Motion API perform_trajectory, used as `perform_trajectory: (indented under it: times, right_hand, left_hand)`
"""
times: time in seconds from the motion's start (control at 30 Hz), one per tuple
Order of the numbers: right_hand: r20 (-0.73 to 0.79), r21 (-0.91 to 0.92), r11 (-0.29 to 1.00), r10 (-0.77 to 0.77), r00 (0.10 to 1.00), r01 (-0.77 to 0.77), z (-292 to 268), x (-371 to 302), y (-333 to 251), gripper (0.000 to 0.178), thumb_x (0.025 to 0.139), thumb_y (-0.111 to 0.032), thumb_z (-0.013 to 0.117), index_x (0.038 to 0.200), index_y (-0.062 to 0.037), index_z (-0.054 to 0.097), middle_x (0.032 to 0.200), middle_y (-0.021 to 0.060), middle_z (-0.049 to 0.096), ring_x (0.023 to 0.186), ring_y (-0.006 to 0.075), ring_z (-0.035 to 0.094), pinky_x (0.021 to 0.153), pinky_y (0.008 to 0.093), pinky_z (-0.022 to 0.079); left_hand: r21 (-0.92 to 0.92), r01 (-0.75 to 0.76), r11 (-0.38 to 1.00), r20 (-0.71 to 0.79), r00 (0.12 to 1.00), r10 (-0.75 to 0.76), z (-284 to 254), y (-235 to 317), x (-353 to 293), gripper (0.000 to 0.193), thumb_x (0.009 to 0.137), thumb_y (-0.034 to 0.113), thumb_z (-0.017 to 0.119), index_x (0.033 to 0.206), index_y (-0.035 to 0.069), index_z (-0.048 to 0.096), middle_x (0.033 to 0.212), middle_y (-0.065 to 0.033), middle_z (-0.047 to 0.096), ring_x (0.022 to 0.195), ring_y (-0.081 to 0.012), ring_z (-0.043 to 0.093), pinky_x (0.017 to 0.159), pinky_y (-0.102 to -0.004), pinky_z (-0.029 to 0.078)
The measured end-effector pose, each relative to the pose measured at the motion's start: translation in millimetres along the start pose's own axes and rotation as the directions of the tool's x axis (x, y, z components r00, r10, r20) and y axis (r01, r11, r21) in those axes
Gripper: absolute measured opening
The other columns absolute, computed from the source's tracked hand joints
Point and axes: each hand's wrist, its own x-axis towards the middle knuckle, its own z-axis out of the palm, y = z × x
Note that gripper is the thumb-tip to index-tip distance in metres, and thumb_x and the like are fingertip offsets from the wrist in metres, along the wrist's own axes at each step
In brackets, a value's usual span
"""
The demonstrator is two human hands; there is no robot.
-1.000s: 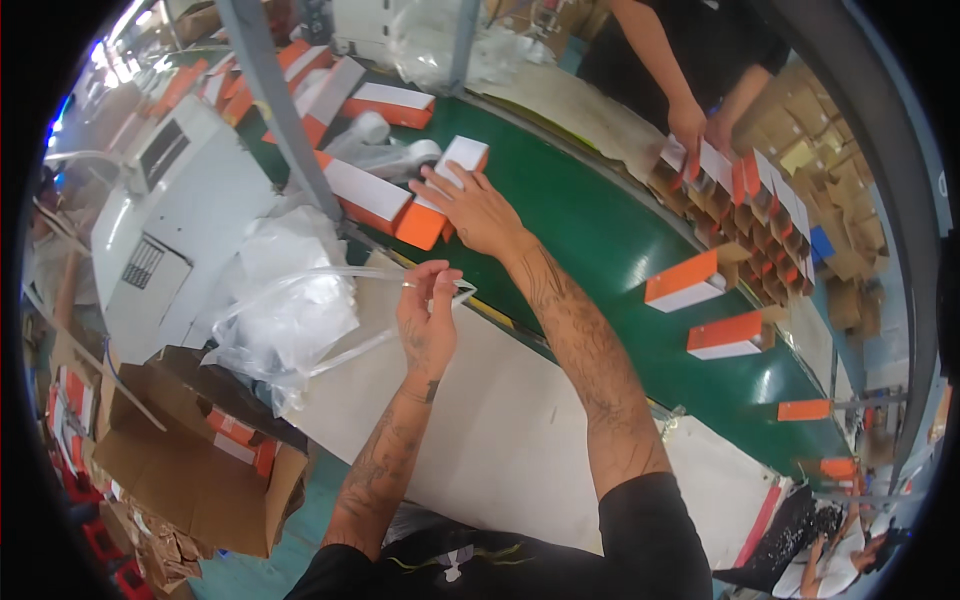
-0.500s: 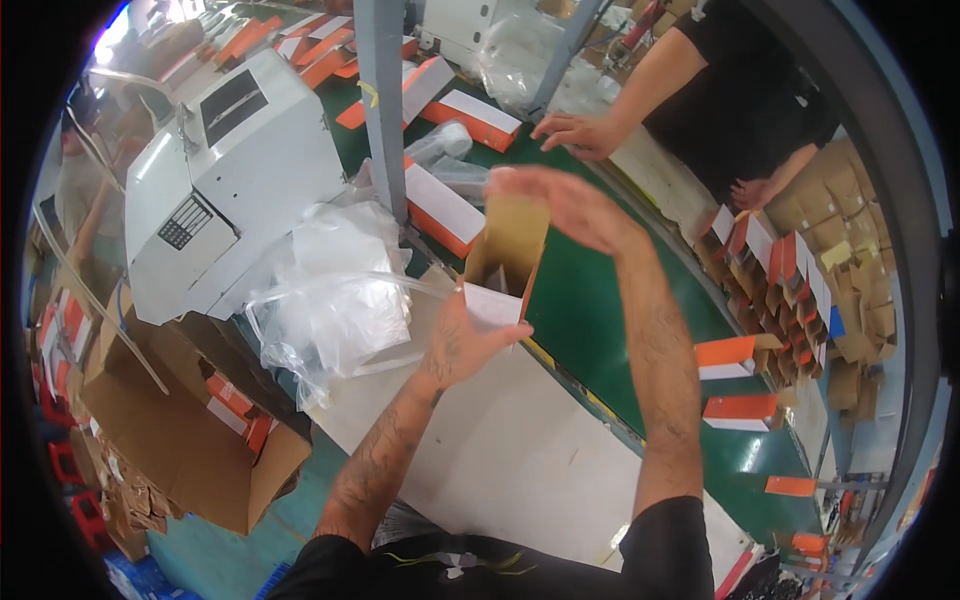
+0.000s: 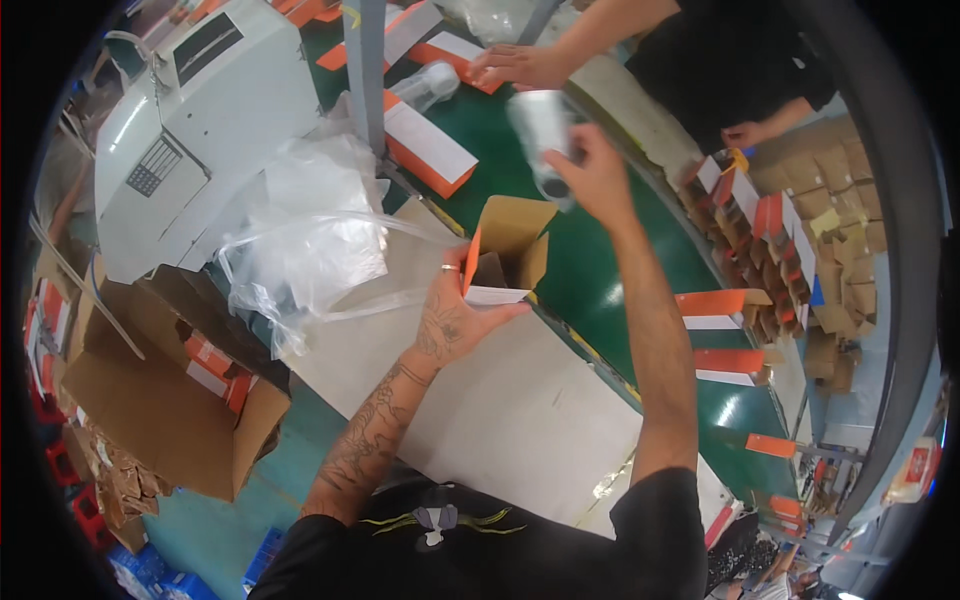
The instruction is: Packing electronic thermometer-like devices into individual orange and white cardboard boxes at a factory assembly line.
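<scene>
My left hand [image 3: 452, 318] grips the near side of a small orange-and-white cardboard box [image 3: 518, 232]. Its top is open toward me, the flaps stand up, and a brown piece of card shows inside. Above and to the right of the box, my right hand [image 3: 597, 175] is closed round a white cylindrical item [image 3: 540, 122] with a dark lower end. That item is smeared by motion, so its exact kind is unclear. Beyond it, a co-worker's hand [image 3: 520, 66] rests by an orange-and-white box [image 3: 460, 55] on the green belt.
The green conveyor belt [image 3: 590, 300] runs diagonally past a pale worktop [image 3: 480, 420]. Clear plastic bags [image 3: 310, 240] lie left of my box, beside a white machine [image 3: 200, 150]. A metal post [image 3: 364, 80] stands near. Below left is a large open carton [image 3: 150, 390]; open boxes [image 3: 760, 240] line the right.
My right hand, empty over the box before, now holds the white cylindrical item farther up and right. The box flaps have spread. The co-worker's hand has shifted to the left in the view.
</scene>
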Motion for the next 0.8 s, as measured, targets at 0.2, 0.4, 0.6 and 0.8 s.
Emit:
perform_trajectory:
  times: [0.2, 0.4, 0.6, 0.8]
  right_hand:
    - [-0.325, 0.531, 0.845, 0.128, 0.937, 0.069, -128, -106, -108, 0.103, 0.081, 0.004, 0.083, 0.16, -0.0055, 0.018, 0.141, 0.0191, 0.054, 0.125, 0.0293, 0.061, 0.104, 0.0398, 0.054]
    - [-0.277, 0.034, 0.96, -0.259, 0.925, 0.279, -116, -143, -164, 0.104, 0.077, 0.001, 0.086, 0.16, -0.009, 0.023, 0.144, 0.0151, 0.051, 0.132, 0.0306, 0.054, 0.108, 0.0439, 0.052]
    - [0.119, 0.252, 0.958, -0.17, 0.978, 0.135, -69, -162, -137, 0.061, 0.091, -0.013, 0.078, 0.146, -0.0125, 0.053, 0.136, 0.0109, 0.056, 0.122, 0.0336, 0.059, 0.106, 0.0428, 0.049]
    - [0.191, -0.301, 0.821, -0.446, 0.874, 0.485, -59, -177, -131, 0.044, 0.087, -0.025, 0.077, 0.129, -0.0135, 0.069, 0.132, 0.0072, 0.058, 0.125, 0.0299, 0.052, 0.102, 0.0476, 0.045]
  left_hand:
    - [0.037, -0.041, 0.999, 0.043, 0.998, 0.039, 22, -6, -10, 0.093, 0.069, 0.03, 0.098, 0.141, 0.001, 0.046, 0.13, -0.0193, 0.062, 0.119, -0.0335, 0.064, 0.103, -0.042, 0.053]
    - [0.069, -0.08, 0.994, 0.092, 0.993, 0.073, 33, -1, -17, 0.091, 0.07, 0.03, 0.097, 0.14, 0.002, 0.046, 0.128, -0.0183, 0.064, 0.119, -0.0326, 0.065, 0.103, -0.0412, 0.052]
    - [0.105, -0.059, 0.993, 0.158, 0.987, 0.042, 30, 0, -15, 0.088, 0.071, 0.03, 0.095, 0.14, 0.003, 0.047, 0.128, -0.0169, 0.066, 0.118, -0.0306, 0.066, 0.103, -0.0399, 0.053]
    - [0.034, -0.095, 0.995, 0.137, 0.986, 0.089, 27, -3, -18, 0.087, 0.073, 0.031, 0.094, 0.141, 0.003, 0.048, 0.13, -0.0158, 0.065, 0.119, -0.0304, 0.066, 0.103, -0.0396, 0.053]
